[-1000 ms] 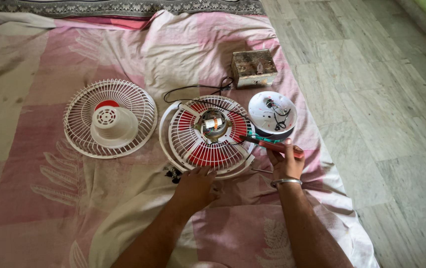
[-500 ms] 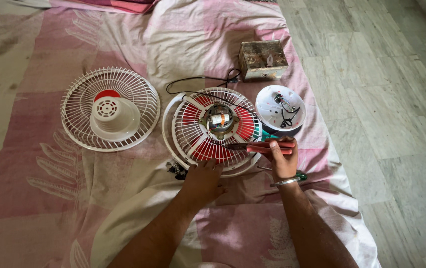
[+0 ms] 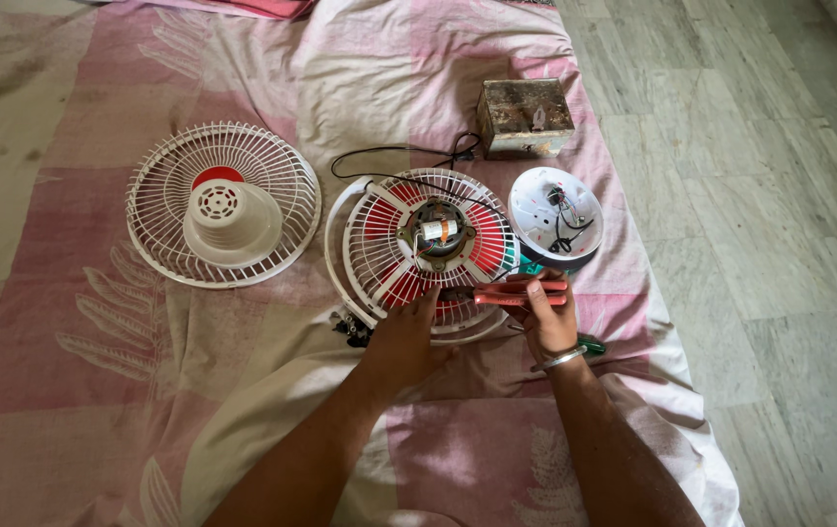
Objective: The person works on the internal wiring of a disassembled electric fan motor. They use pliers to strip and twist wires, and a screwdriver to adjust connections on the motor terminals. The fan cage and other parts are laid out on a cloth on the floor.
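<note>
**Pliers at the fan grille, both hands in close**

Right hand (image 3: 547, 324): fingers (image 3: 535, 293) clenched round red-handled pliers (image 3: 514, 293), laid flat with the nose reaching left over the rear fan grille (image 3: 425, 252). Left hand (image 3: 401, 342) presses the grille's near rim, fingers curled, seemingly steadying it; whether they pinch anything, I cannot tell. Just beyond sits the exposed motor (image 3: 436, 232), face up and reachable. Right of the pliers, the white wired housing (image 3: 555, 215); far left, the front grille (image 3: 223, 203). Farther off, a rusty metal box (image 3: 524, 117). All lies on a pink sheet (image 3: 96, 342).

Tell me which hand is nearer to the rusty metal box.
Right. The right hand, gripping the red-handled pliers, sits below the rusty metal box; the left hand rests on the fan guard, farther left.
</note>
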